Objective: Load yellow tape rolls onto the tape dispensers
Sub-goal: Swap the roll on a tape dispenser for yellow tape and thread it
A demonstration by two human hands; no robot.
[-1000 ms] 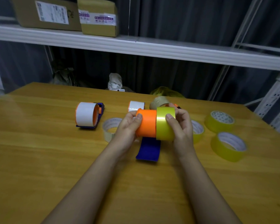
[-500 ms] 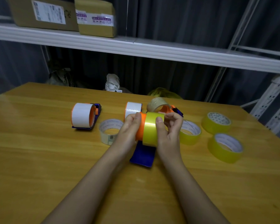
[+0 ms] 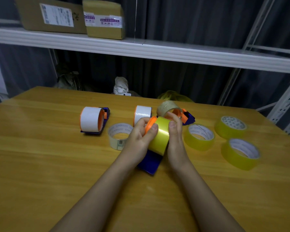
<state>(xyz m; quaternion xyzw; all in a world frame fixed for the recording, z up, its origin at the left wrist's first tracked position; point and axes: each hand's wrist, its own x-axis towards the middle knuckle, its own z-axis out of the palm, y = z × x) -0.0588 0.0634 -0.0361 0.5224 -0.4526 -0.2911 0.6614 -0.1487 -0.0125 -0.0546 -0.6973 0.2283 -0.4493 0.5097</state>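
Glossy yellow tape roll (image 3: 159,137) seated on the orange drum (image 3: 149,123) of a blue plastic dispenser (image 3: 150,162) at mid-table, the left hand (image 3: 139,136) and right hand (image 3: 175,131) curled around its sides, with three spare yellow rolls (image 3: 198,136) lying flat to the right and bare wooden table (image 3: 40,164) nearer the front edge.
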